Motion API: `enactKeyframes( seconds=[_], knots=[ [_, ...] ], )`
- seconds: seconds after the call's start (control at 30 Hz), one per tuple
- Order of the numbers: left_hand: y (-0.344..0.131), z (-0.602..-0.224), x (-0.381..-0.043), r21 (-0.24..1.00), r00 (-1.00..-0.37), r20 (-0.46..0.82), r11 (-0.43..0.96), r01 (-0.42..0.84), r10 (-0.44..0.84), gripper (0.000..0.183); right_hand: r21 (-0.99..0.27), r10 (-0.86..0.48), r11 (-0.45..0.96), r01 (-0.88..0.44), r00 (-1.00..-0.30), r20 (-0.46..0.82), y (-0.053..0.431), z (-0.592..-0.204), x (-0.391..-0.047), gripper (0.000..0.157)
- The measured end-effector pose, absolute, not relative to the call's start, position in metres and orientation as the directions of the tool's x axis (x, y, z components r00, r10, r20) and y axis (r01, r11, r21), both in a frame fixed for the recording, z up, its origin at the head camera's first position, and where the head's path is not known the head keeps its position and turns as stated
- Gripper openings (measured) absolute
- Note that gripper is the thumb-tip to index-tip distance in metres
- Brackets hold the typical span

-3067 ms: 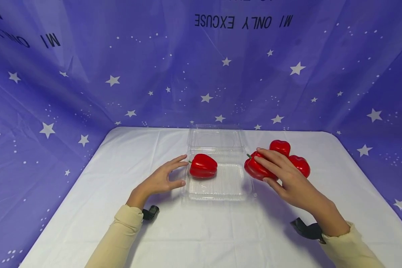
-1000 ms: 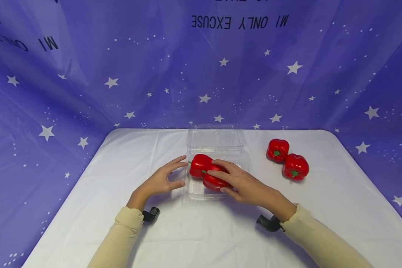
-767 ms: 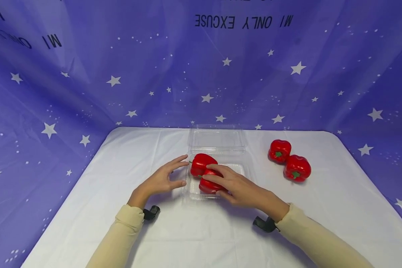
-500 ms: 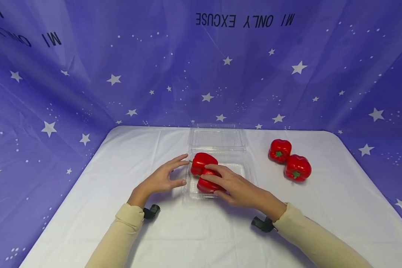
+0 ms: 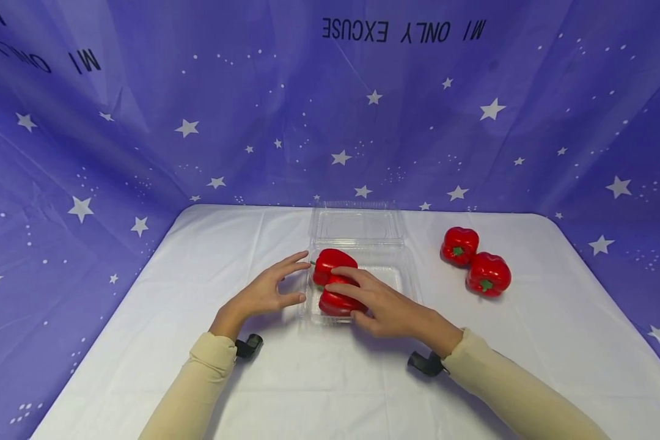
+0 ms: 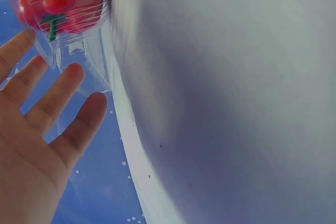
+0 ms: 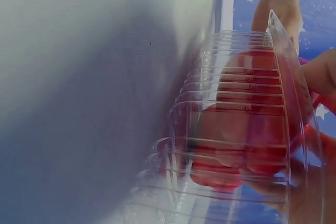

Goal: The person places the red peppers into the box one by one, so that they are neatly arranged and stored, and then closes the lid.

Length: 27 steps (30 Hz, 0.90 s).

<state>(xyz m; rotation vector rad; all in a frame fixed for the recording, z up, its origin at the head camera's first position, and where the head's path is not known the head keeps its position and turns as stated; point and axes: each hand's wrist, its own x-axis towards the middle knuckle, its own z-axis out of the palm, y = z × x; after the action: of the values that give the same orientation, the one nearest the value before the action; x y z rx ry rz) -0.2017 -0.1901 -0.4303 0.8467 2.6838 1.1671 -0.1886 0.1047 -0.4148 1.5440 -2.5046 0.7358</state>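
Clear box (image 5: 412,281), one, mid-table (image 5: 308,385), lid (image 5: 357,226) folded back at far side. Inside, left half: first pepper (image 5: 332,263), far; second pepper (image 5: 338,304), near, gripped by the right hand (image 5: 387,307). Left hand (image 5: 264,293): fingers extended and spread, at the box's left side; contact cannot be told. Third pepper (image 5: 459,245) and fourth pepper (image 5: 488,274): side by side, table's far right.

The left grip (image 5: 265,294) is splayed, while the right grip (image 5: 382,305) curls palm-down.
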Motion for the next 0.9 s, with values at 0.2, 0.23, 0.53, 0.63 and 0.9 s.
enactKeyframes(
  seconds=[0.2, 0.23, 0.53, 0.63, 0.9],
  knots=[
    [-0.19, -0.4305, -0.2015, 0.701, -0.839, 0.131, 0.549, 0.455, 0.528, 0.064, -0.377, -0.814, 0.364, -0.852, -0.488, 0.316, 0.1066, -0.4142, -0.189, 0.062],
    [-0.19, -0.4303, -0.2015, 0.702, -0.839, 0.132, 0.548, 0.455, 0.529, 0.064, -0.381, -0.814, 0.364, -0.85, -0.489, 0.314, 0.107, -0.4146, -0.1893, 0.062],
    [-0.1894, -0.4287, -0.201, 0.697, -0.832, 0.144, 0.542, 0.469, 0.536, 0.065, -0.42, -0.811, 0.342, -0.841, -0.49, 0.32, 0.1075, -0.4165, -0.1915, 0.062],
    [-0.1896, -0.43, -0.2016, 0.697, -0.832, 0.143, 0.542, 0.469, 0.536, 0.065, -0.428, -0.809, 0.334, -0.84, -0.489, 0.327, 0.1066, -0.4165, -0.1919, 0.061],
    [-0.1904, -0.4285, -0.2024, 0.685, -0.841, 0.121, 0.569, 0.455, 0.527, 0.067, -0.468, -0.803, 0.337, -0.817, -0.509, 0.31, 0.1065, -0.4188, -0.1945, 0.063]
  ],
)
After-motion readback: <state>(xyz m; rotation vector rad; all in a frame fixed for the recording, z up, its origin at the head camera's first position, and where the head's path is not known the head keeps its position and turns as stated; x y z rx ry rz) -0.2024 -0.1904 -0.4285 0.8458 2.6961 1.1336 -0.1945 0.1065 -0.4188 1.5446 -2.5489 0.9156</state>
